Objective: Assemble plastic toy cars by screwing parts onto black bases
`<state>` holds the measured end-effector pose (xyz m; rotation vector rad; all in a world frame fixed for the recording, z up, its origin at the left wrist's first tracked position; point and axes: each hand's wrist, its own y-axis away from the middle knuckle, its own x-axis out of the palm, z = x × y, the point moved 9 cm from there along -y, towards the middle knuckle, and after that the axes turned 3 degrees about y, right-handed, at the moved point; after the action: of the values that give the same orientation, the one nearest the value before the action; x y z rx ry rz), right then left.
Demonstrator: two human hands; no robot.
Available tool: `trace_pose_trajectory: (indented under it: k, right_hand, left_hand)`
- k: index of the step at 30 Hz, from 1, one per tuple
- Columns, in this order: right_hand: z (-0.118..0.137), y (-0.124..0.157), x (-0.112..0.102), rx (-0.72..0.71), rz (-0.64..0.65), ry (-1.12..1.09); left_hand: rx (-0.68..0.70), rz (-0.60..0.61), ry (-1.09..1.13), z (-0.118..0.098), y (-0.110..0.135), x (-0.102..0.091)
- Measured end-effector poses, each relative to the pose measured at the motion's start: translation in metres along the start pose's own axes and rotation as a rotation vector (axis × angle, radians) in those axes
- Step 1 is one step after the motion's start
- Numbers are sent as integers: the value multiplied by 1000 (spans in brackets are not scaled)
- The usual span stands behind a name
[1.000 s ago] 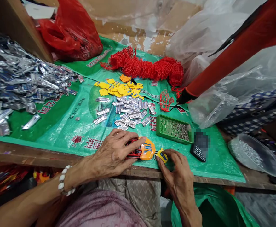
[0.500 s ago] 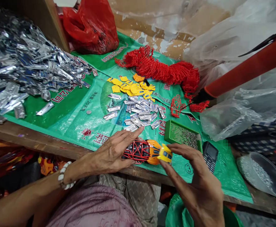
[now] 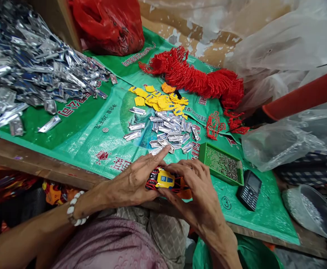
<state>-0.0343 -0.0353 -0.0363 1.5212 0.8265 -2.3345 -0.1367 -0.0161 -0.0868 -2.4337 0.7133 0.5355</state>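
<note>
A toy car (image 3: 152,175) with a red cage frame and orange front lies at the table's near edge, partly hidden by my hands. My left hand (image 3: 132,183) grips its left end between thumb and fingers, the index finger stretched forward. On top of the frame sits a small yellow panel (image 3: 165,178) with a blue patch. My right hand (image 3: 195,186) holds this panel between thumb and fingers, against the car. Just beyond lie silver plastic strips (image 3: 170,129) and a heap of yellow panels (image 3: 159,101).
Red cage frames (image 3: 197,80) lie in a long row behind. A green tray (image 3: 222,164) of small screws and a keypad phone (image 3: 249,189) are at right, near a clear bowl (image 3: 309,209). Silver parts (image 3: 40,63) are piled left, beside a red bag (image 3: 110,26).
My right hand has moved left, bringing the yellow panel from beyond the car's orange front onto the red frame. My left hand has stayed on the car.
</note>
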Motion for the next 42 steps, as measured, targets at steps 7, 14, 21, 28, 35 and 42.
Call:
trace_pose_trajectory:
  k: [7,14,21,28,35,42]
  right_hand:
    - [-4,-2,-2,2,-34,-71]
    - [-8,-1,-7,12,-44,-98]
    - [-9,-1,-4,33,-27,-176]
    - [-14,1,-2,61,-23,-195]
    - [-16,1,-1,89,-19,-209]
    - [-15,6,-2,109,-71,-145]
  left_hand:
    - [8,1,-10,-4,-1,-3]
    - [28,-12,8,-6,-4,-4]
    - [33,-16,29,-10,-6,-6]
    - [40,-11,2,-10,-6,-5]
    - [27,-22,-11,-9,-4,-5]
    - [34,-32,-47,-6,1,-4]
